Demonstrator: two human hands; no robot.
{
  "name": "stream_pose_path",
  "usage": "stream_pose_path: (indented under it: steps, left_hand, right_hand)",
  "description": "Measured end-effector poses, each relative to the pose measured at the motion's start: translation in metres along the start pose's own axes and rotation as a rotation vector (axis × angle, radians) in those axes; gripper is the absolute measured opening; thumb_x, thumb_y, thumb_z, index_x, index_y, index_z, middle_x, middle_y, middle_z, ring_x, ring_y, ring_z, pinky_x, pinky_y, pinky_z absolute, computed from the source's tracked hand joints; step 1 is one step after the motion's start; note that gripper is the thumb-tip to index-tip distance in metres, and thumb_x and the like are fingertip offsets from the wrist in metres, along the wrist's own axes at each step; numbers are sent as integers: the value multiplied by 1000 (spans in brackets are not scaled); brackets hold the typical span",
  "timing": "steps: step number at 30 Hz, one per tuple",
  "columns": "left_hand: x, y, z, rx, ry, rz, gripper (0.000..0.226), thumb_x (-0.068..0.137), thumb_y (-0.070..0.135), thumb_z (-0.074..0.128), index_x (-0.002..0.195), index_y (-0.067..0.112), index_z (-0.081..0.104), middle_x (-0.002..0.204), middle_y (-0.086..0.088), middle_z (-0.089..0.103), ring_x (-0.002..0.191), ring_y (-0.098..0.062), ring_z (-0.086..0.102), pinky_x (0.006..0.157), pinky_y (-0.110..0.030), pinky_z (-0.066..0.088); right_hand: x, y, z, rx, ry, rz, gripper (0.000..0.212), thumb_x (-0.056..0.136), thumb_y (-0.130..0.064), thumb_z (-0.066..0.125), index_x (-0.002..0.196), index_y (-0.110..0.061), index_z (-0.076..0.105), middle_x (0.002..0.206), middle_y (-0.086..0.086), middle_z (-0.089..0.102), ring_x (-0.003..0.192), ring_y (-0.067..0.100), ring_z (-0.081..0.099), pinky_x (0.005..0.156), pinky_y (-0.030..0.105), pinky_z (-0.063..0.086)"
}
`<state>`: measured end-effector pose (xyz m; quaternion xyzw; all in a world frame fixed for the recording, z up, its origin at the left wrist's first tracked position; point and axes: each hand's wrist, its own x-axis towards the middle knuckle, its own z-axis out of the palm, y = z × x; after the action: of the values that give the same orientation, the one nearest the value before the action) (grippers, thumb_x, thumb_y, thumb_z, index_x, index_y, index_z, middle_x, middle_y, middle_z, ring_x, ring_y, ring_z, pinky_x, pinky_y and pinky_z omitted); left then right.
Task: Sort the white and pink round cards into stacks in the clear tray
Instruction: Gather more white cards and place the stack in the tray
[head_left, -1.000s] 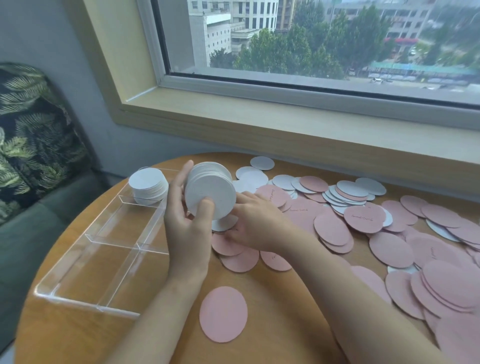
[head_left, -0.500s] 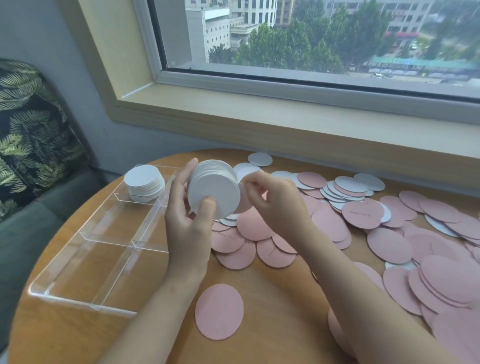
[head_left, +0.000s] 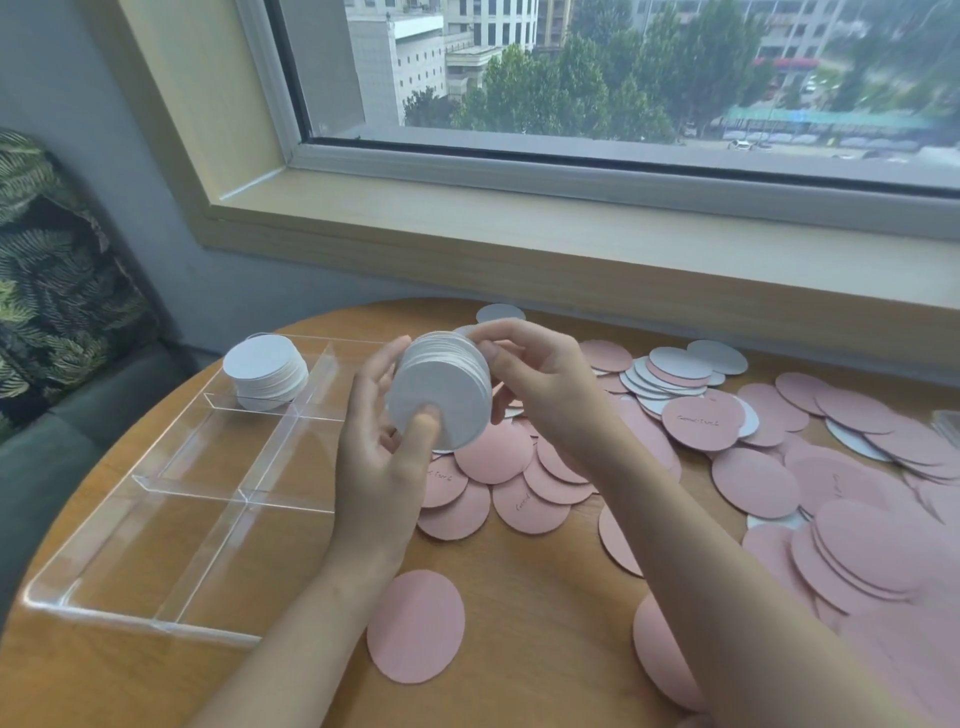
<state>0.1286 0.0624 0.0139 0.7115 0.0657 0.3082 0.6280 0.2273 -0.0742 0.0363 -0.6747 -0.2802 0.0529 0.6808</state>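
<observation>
A stack of white cards is held on edge above the worktop, just right of the clear tray. The left hand grips it, thumb on its face, fingers behind. The right hand pinches its far upper edge, wrist bent inward.

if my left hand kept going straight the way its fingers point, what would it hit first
Probably the wooden window ledge. The left hand, gripping the white card stack, points up and away; depth is unclear.
</observation>
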Motion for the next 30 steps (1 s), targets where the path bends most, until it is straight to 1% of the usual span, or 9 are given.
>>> stream_pose_path:
  steps: [3, 5, 8, 11, 14, 16, 19, 25, 30]
  left_hand:
    - [0, -1, 1, -40, -14, -4, 52, 86, 17, 60, 134, 34, 53, 117, 20, 66, 105, -11, 65, 79, -36, 53]
    - [0, -2, 0, -33, -1, -2, 52, 85, 16, 60, 133, 35, 54, 114, 20, 67, 102, -10, 65, 79, -37, 53]
    - [1, -5, 0, -50, 60, -34, 52, 83, 16, 57, 132, 34, 55, 114, 27, 65, 102, -6, 64, 80, -34, 53]
    - [4, -7, -2, -83, 138, -70, 51, 82, 17, 54, 130, 36, 56, 110, 32, 64, 101, -3, 63, 80, -31, 51]
    - [6, -10, -3, -101, 182, -93, 50, 81, 18, 53, 127, 37, 55, 108, 34, 64, 99, -1, 62, 80, -34, 50]
    - [6, -10, -4, -97, 198, -98, 50, 80, 19, 53, 126, 38, 56, 108, 33, 64, 100, -4, 62, 81, -36, 51]
    - [7, -11, -3, -88, 194, -93, 49, 80, 19, 53, 125, 39, 56, 105, 32, 64, 98, -4, 62, 78, -34, 50]
    - [7, -10, -2, -90, 183, -89, 48, 80, 18, 54, 123, 39, 56, 104, 30, 65, 95, -4, 62, 75, -31, 48]
    - [6, -10, -2, -82, 179, -93, 51, 80, 20, 54, 129, 36, 55, 100, 32, 64, 93, 2, 61, 72, -24, 49]
  right_hand:
    - [1, 1, -2, 15, -57, 35, 21, 103, -6, 51, 110, -4, 71, 103, 19, 72, 75, 22, 64, 62, 46, 51]
    - [3, 4, -6, -27, -68, 58, 23, 103, -7, 50, 110, -7, 72, 97, 10, 74, 79, 20, 66, 66, 41, 51]
    - [6, 19, -11, -491, -26, 6, 20, 99, -20, 55, 108, -23, 73, 100, -9, 72, 93, 10, 65, 78, 31, 50]
    - [4, 33, -7, -910, -143, -3, 28, 94, -37, 60, 120, -30, 67, 120, -12, 63, 112, 12, 54, 96, 35, 42]
    - [1, 40, -1, -1044, -221, 6, 46, 90, -51, 61, 132, -31, 59, 135, -11, 54, 128, 15, 44, 111, 36, 29]
    - [1, 42, 1, -1094, -242, 3, 54, 87, -59, 62, 134, -33, 56, 140, -13, 50, 133, 14, 38, 115, 36, 23]
    - [1, 43, 2, -1125, -254, -18, 54, 85, -59, 63, 132, -33, 56, 140, -13, 49, 133, 15, 38, 117, 38, 22]
    - [2, 40, -4, -1138, -266, -23, 39, 83, -41, 65, 120, -30, 58, 125, -14, 53, 123, 15, 44, 110, 33, 24]
    - [1, 37, -8, -1183, -275, -80, 35, 79, -44, 66, 110, -29, 60, 112, -13, 54, 113, 15, 48, 108, 37, 29]
